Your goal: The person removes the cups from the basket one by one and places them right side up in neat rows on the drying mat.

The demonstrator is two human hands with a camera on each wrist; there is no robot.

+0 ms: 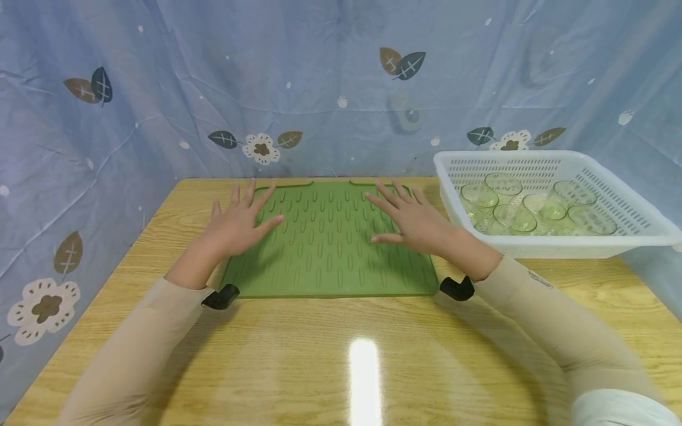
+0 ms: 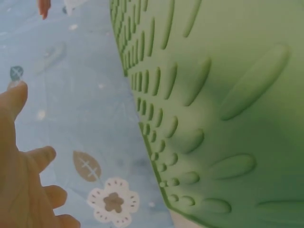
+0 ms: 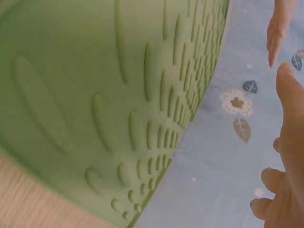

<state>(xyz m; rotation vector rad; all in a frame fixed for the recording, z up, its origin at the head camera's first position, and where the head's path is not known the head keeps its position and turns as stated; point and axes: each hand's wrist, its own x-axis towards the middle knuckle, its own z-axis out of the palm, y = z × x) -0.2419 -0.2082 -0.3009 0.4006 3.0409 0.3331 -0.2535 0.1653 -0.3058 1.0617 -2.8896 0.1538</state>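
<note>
A green ridged mat (image 1: 329, 248) lies flat on the wooden table, raised oval ridges covering its surface. Over its left side hovers my left hand (image 1: 237, 223), fingers spread and nothing held. My right hand (image 1: 418, 225) is held over the mat's right side in the same way, fingers apart and straight. Both wrist views show the ridges (image 2: 194, 83) close by, with the left hand (image 2: 21, 175) and right hand (image 3: 289, 156) raised off the mat. Right of my right hand stands a white plastic basket (image 1: 533, 245) with several clear drinking glasses (image 1: 503, 184) in it.
The wooden table (image 1: 298, 355) extends in front of the mat and reflects a bright light. A blue curtain (image 1: 341, 77) with flowers and leaves hangs behind the table and along its sides. The basket's slotted walls rise at the back right.
</note>
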